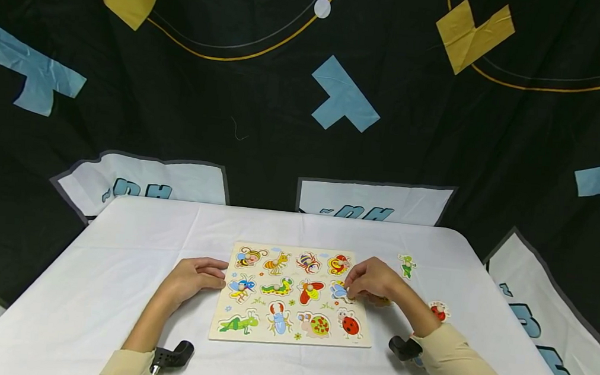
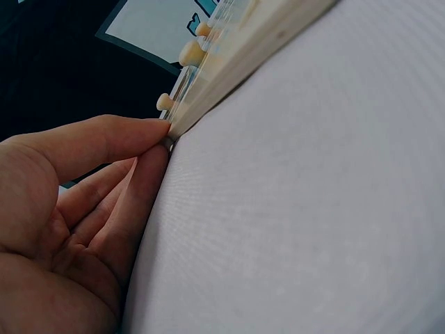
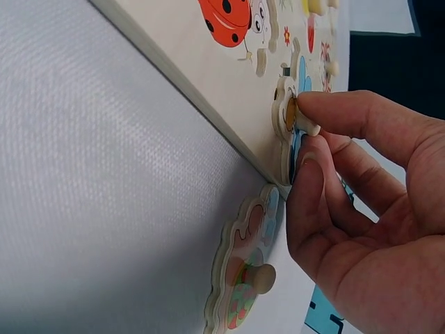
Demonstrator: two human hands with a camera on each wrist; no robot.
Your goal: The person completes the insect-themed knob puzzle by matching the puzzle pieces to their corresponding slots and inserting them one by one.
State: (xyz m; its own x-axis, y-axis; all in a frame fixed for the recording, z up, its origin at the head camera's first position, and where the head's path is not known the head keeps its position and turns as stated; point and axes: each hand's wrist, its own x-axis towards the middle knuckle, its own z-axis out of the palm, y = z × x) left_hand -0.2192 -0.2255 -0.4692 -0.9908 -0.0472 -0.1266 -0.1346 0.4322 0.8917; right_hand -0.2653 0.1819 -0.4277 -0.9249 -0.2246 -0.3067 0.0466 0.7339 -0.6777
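Observation:
A wooden insect puzzle board (image 1: 286,340) lies flat on the white table, its bugs laid out in rows. The fingertips of my left hand (image 1: 192,282) rest against the board's left edge. Seen in the left wrist view, the thumb and fingers of the left hand (image 2: 90,188) meet that edge close to the cloth. My right hand (image 1: 375,278) pinches the knob of a blue-winged bug puzzle piece (image 1: 337,288) at the board's right side. In the right wrist view, this puzzle piece (image 3: 281,118) lies over the board near its edge, partly hidden by the right hand (image 3: 375,202).
Right of the board, a knobbed piece with a spotted pattern (image 3: 240,299) lies beneath the right hand. A green bug piece (image 1: 407,266) and a red bug piece (image 1: 439,310) lie farther right on the white tablecloth (image 1: 128,256). A black patterned cloth (image 1: 262,124) hangs behind.

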